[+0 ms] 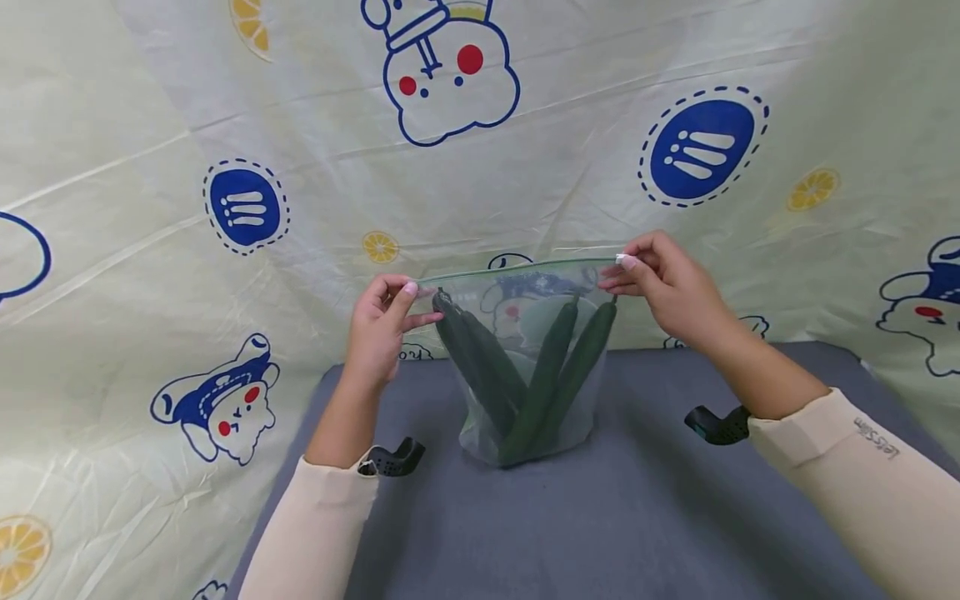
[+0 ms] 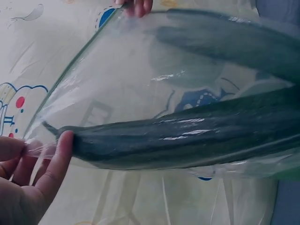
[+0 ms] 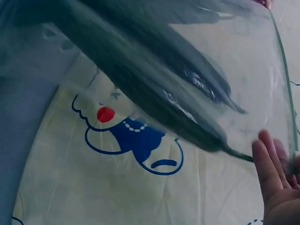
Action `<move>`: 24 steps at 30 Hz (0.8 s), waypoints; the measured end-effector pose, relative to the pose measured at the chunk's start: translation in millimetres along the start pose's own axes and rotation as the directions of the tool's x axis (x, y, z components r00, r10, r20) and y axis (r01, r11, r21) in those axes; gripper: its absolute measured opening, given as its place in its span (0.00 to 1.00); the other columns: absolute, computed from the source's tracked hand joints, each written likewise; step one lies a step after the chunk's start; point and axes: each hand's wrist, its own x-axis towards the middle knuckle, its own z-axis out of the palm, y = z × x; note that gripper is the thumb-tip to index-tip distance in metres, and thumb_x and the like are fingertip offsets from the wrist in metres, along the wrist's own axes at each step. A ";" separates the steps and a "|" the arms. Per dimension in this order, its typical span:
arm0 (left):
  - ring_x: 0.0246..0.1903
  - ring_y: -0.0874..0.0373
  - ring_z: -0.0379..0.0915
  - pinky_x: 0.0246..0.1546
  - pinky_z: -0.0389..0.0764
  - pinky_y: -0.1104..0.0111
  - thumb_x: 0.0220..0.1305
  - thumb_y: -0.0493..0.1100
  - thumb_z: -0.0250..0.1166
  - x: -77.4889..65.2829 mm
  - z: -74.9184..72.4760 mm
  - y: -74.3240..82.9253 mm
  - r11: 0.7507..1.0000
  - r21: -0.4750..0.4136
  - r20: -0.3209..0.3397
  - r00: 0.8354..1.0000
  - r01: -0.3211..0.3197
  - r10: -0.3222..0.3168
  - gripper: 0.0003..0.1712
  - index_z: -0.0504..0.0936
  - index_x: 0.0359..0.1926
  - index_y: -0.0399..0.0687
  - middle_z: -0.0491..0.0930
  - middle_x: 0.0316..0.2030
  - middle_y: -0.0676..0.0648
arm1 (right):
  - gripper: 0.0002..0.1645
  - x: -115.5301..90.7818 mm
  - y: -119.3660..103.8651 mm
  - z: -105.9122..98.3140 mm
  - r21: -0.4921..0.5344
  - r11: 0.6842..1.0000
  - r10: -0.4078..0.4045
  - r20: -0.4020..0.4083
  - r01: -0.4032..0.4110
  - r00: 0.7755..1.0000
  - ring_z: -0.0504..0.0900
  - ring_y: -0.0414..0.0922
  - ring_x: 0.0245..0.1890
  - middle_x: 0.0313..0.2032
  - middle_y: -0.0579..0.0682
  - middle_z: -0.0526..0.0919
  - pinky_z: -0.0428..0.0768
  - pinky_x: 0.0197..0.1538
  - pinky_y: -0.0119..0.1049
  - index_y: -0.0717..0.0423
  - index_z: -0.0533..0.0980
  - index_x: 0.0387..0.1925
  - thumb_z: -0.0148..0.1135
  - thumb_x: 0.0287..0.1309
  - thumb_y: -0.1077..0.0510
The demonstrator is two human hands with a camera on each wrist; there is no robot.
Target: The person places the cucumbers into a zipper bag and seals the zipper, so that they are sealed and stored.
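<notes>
A clear plastic zip bag (image 1: 581,429) with a green strip along its top edge stands upright on the grey table (image 1: 480,533). Inside it lean several long dark green cucumbers (image 1: 551,375), spread toward the two top corners. At the bag's top left corner my left hand (image 1: 381,325) pinches the edge between thumb and fingers; in the left wrist view one fingertip touches the bag by a cucumber's (image 2: 140,143) stem end. My right hand (image 1: 671,287) pinches the top right corner, a small white spot at its thumb tip. A cucumber (image 3: 154,105) stem points toward those fingers in the right wrist view.
Behind the table hangs a pale sheet (image 1: 315,100) printed with cartoon figures, blue badges and orange slices. Black curved wrist mounts (image 1: 401,458) stick out from both sleeves (image 1: 318,517) over the table. The table's back edge runs just behind the bag.
</notes>
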 end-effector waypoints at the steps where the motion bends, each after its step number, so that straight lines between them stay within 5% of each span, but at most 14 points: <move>1: 0.48 0.55 0.80 0.46 0.91 0.54 0.76 0.35 0.54 1.5 1.9 -2.0 1.000 -0.010 -0.006 1.000 -0.020 0.020 0.02 0.73 0.44 0.40 0.74 0.42 0.47 | 0.15 1.2 1.9 1.0 0.006 1.000 -0.025 -0.008 0.025 1.000 0.84 0.27 0.45 0.53 0.64 0.80 0.82 0.53 0.17 0.61 0.64 0.56 0.43 0.79 0.55; 8: 0.40 0.56 0.73 0.51 0.89 0.56 0.75 0.33 0.55 10.8 17.9 -21.6 0.987 -0.028 0.006 0.987 -0.159 0.160 0.03 0.75 0.45 0.37 0.73 0.39 0.50 | 0.16 0.4 15.0 5.7 -0.083 0.992 -0.104 -0.100 0.095 0.990 0.74 0.40 0.64 0.61 0.55 0.76 0.69 0.64 0.12 0.61 0.65 0.57 0.45 0.79 0.55; 16: 0.40 0.57 0.76 0.53 0.87 0.51 0.74 0.31 0.54 -1.0 16.9 -39.6 0.999 -0.026 0.016 1.000 -0.027 0.027 0.05 0.74 0.45 0.31 0.73 0.37 0.47 | 0.15 -28.1 33.2 3.4 -0.016 0.999 -0.047 -0.111 0.045 0.993 0.79 0.27 0.55 0.52 0.46 0.79 0.71 0.61 0.11 0.60 0.67 0.56 0.47 0.78 0.54; 24: 0.36 0.61 0.84 0.50 0.89 0.64 0.74 0.32 0.56 -43.1 5.4 -49.9 0.994 -0.003 0.069 0.992 0.108 -0.107 0.08 0.75 0.46 0.27 0.79 0.34 0.51 | 0.11 -80.8 37.3 3.7 0.036 0.999 -0.034 0.015 0.033 0.999 0.85 0.29 0.48 0.43 0.45 0.84 0.78 0.55 0.13 0.63 0.69 0.53 0.48 0.77 0.61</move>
